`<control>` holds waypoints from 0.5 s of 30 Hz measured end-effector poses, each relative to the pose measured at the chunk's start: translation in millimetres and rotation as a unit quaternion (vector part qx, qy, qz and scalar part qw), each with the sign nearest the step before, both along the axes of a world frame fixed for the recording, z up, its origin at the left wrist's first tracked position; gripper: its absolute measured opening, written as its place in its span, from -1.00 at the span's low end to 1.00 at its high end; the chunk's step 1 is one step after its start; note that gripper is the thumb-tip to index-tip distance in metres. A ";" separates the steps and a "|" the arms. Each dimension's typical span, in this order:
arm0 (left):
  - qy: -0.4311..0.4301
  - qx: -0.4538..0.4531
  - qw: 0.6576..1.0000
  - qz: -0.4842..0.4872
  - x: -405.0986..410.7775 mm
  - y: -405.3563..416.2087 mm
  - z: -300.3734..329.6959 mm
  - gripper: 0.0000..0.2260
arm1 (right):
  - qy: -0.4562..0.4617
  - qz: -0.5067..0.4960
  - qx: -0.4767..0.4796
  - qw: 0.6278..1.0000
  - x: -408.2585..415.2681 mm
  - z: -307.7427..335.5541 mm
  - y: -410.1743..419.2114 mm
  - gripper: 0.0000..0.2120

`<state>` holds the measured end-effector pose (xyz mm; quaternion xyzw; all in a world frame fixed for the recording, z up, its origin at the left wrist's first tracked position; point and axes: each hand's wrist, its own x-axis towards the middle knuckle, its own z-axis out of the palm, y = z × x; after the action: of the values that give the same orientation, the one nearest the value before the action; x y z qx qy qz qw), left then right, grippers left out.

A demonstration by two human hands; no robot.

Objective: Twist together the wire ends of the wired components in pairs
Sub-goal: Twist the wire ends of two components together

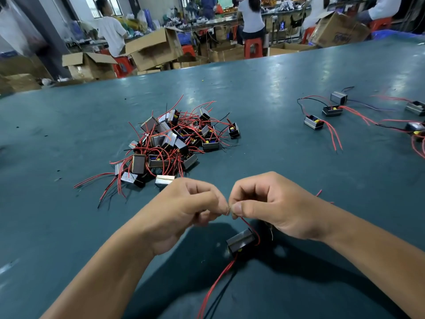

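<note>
Both hands meet above the near edge of the green worktop (276, 93): the left hand (184, 210) and the right hand (271, 206) each pinch the bare wire ends (228, 210) between thumb and forefinger, fingertips almost touching. A red wire (250, 226) runs down to a wired component (241, 242) below the hands. A pile of components (170, 143) lies further back, left; a few separate ones (331, 110) lie right.
</note>
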<state>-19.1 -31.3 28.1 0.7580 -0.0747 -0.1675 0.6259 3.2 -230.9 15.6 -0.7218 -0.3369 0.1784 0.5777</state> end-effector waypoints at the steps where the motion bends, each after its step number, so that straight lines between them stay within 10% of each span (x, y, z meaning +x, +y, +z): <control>1: 0.057 -0.036 0.998 -0.011 0.3 -0.7 -0.7 -0.90 | -0.001 0.002 -0.001 1.000 0.0 -0.2 0.2 -0.89; 4: 0.088 -0.069 0.993 -0.025 1.4 0.5 -2.0 -0.89 | 0.004 -0.007 0.009 1.000 0.7 -0.1 0.7 -0.89; 8: -0.131 0.044 0.990 0.022 2.8 7.1 -1.9 -0.95 | 0.032 -0.045 0.034 0.998 2.1 0.1 -1.1 -0.87; 11: -0.381 0.180 0.907 0.025 4.8 10.3 -3.0 -0.85 | 0.056 -0.053 0.046 0.996 3.3 1.0 -1.6 -0.85; 15: -0.504 0.211 0.837 0.005 6.2 6.5 -5.6 -0.89 | 0.091 -0.044 0.070 0.992 4.2 0.7 -1.3 -0.83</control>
<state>-12.9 -24.8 22.5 0.8518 -0.3390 0.2289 0.3272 7.4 -232.2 16.2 -0.6748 -0.2621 0.1939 0.6621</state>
